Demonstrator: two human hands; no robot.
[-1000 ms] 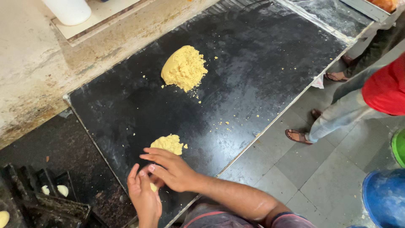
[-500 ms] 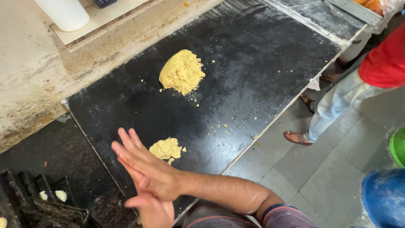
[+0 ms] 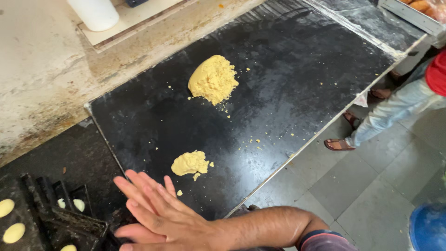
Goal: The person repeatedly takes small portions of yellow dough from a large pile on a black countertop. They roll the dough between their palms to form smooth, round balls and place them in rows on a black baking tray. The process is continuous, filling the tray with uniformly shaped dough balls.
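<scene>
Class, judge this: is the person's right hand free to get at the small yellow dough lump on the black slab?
Probably yes. The right hand lies flat over the left hand, fingers spread, just short of the small yellow dough lump. Only bare black slab and a few crumbs lie between them.

No packages, labels, signs (or screens)

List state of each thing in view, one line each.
right hand: flat, fingers spread, pressed over the left hand
left hand: mostly hidden beneath, palm up
large dough mound: crumbly, heaped, untouched
small dough lump: apart from the hands
black slab: crumb-strewn
dark mould tray: some cavities filled
</scene>
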